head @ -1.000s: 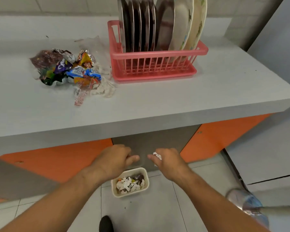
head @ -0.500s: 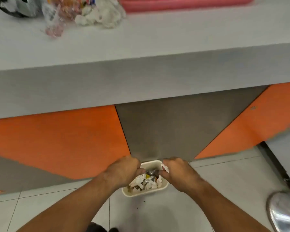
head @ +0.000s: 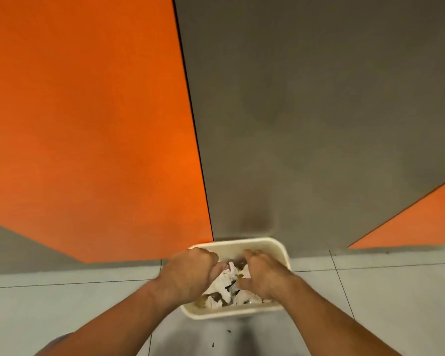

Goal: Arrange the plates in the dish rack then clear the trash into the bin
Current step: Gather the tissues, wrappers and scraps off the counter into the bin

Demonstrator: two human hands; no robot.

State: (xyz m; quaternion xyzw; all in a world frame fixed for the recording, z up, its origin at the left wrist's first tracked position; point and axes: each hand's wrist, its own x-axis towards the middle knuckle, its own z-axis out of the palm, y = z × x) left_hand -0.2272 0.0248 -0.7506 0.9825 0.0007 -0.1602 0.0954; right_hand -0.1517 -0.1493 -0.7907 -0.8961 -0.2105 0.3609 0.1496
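A cream rectangular bin (head: 238, 244) stands on the floor against the counter base, holding crumpled white paper and dark wrappers (head: 222, 285). Both of my hands are over it. My left hand (head: 190, 273) is curled into a fist at the bin's left rim, with its thumb touching the white paper. My right hand (head: 263, 276) reaches down into the bin's right side, its fingers bent onto the trash; whether it holds anything is hidden. The plates, the dish rack and the counter top are out of view.
The counter front fills the upper view: an orange panel (head: 88, 124) on the left, a grey panel (head: 306, 111) in the middle, an orange wedge (head: 421, 222) on the right. Pale floor tiles (head: 49, 304) lie around the bin, with small dark crumbs (head: 212, 344) near me.
My view has dropped from the counter top to the floor and come closer to the bin. Both hands have gone down from above the bin into its opening.
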